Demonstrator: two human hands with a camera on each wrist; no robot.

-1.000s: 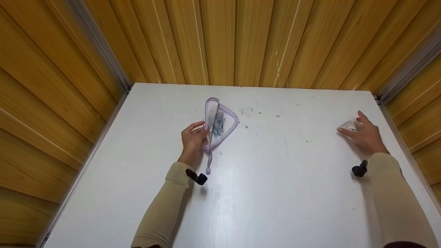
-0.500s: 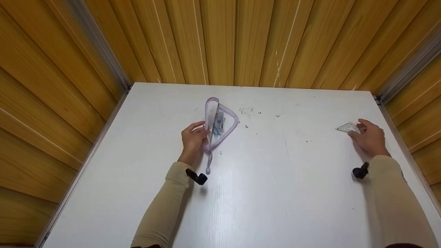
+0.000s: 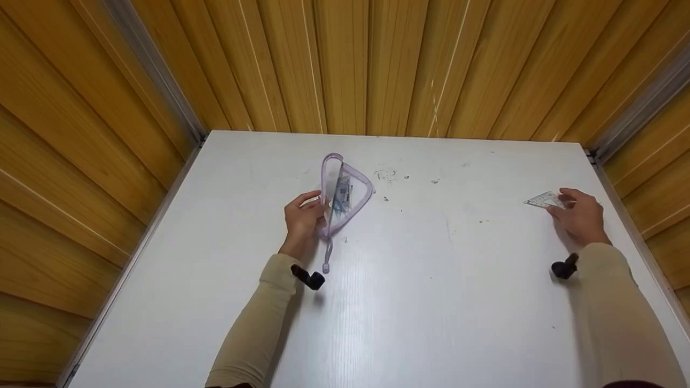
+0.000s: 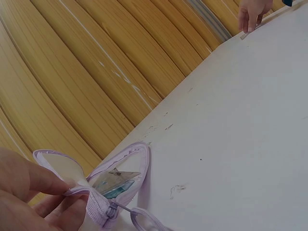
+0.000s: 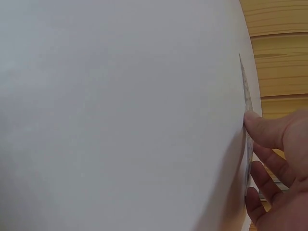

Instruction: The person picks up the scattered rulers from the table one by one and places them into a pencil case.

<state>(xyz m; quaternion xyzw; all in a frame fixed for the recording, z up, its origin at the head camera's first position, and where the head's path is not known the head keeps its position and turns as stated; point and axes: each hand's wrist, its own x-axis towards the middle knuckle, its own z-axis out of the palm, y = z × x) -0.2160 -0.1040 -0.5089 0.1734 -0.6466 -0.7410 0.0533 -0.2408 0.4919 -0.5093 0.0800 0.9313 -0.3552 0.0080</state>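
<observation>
A clear pouch [image 3: 358,182] with a lilac zip border gapes at its top, its zipper pull hanging toward me. My left hand [image 3: 304,216] pinches its left rim between thumb and fingers. Through the mouth, in the left wrist view, a clear plastic piece [image 4: 115,179] and a teal piece [image 4: 120,190] show inside. Far to the right, my right hand [image 3: 582,215] holds a clear triangular set square [image 3: 542,200] with printed scale marks. In the right wrist view that set square [image 5: 247,98] is seen nearly edge-on, thumb on one face and fingers on the other.
A white table [image 3: 420,312] with dark scuff marks [image 3: 385,174] near its back spreads under both hands. Wood-patterned panels [image 3: 393,64] rise along its back and sides. A black wrist camera [image 3: 310,277] sits on the left wrist, another camera [image 3: 564,267] on the right.
My right hand has turned and drawn slightly toward me, its fingers closing in on the set square, which now shows flatter to the head view. The left hand and pouch stay put.
</observation>
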